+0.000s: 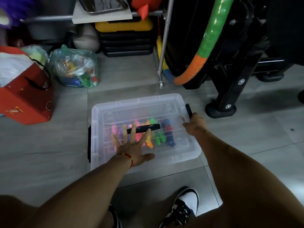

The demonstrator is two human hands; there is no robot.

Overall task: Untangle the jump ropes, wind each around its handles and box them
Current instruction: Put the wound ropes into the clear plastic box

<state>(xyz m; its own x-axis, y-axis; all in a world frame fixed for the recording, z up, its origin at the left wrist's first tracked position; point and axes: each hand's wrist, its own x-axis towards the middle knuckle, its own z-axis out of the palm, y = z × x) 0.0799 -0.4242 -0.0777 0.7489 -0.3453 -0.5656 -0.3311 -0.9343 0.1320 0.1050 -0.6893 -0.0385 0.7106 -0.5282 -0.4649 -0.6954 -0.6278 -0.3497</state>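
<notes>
No readable text, brand, number or label shows anywhere in the head view. The red paper bag at the left carries small gold printed marks near its lower edge and a small gold emblem on its side, but they are too small and blurred to tell whether they are letters or ornaments. The items inside the clear plastic bag behind it show patches of colour that may be packaging print, and nothing on them can be made out as words.
</notes>
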